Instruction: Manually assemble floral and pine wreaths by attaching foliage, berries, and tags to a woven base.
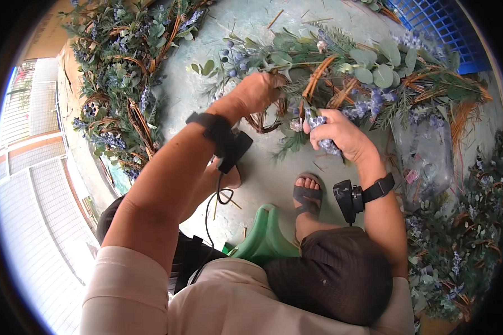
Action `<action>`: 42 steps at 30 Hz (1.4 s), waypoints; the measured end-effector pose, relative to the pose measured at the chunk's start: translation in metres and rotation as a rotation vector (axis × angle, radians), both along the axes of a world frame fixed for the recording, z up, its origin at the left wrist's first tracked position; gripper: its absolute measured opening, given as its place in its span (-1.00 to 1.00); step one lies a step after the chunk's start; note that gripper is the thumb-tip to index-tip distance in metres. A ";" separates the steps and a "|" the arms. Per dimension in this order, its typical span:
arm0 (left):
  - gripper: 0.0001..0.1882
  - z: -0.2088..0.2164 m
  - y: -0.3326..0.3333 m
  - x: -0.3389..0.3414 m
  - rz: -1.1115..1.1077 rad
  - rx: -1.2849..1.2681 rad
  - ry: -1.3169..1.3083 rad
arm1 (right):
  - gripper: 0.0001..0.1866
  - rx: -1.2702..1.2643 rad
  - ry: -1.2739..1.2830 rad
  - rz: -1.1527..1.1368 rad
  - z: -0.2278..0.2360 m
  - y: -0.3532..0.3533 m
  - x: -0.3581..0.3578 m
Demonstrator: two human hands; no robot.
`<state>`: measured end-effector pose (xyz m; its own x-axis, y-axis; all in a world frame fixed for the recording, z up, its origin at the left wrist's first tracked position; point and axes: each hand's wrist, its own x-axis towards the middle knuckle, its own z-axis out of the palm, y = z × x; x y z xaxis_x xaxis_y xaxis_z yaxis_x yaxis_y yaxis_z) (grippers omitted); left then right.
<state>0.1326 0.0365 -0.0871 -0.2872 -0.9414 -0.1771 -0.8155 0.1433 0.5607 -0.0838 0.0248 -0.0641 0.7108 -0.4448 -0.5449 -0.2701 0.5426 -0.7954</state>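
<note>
In front of me is a wreath [321, 75] of brown twigs, with green leaves, blue berries and small lavender-blue flowers. My left hand [260, 92] grips its left side, the fingertips partly hidden among leaves and twigs. On the near side of the wreath, my right hand [343, 134] is closed, its thumb and fingers bent around a lavender-blue flower sprig [330, 146]. Whether this sprig is fixed to the wreath, I cannot tell. Both wrists carry a black strap with a small black device.
Similar wreaths [117, 78] are piled along the left, and more greenery [464, 234] lies at the lower right. A blue plastic basket [444, 28] stands at the far right, a clear plastic bag [425, 159] nearer. Beneath me is a green stool [265, 237]. Loose twigs litter the floor [229, 22].
</note>
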 end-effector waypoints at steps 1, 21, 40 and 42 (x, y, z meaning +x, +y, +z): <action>-0.76 0.000 0.003 -0.001 0.009 0.129 0.067 | -0.84 0.001 -0.003 0.000 -0.001 -0.001 -0.001; -0.81 -0.039 -0.026 -0.064 -0.276 -0.123 -0.139 | -0.64 0.173 -0.016 -0.160 -0.026 0.008 -0.067; -0.71 -0.046 0.048 -0.120 0.408 0.044 0.493 | -0.82 0.158 0.172 -0.406 -0.036 -0.025 -0.065; -0.69 -0.047 0.046 -0.120 0.389 0.091 0.478 | -0.83 0.171 0.117 -0.434 -0.042 -0.023 -0.064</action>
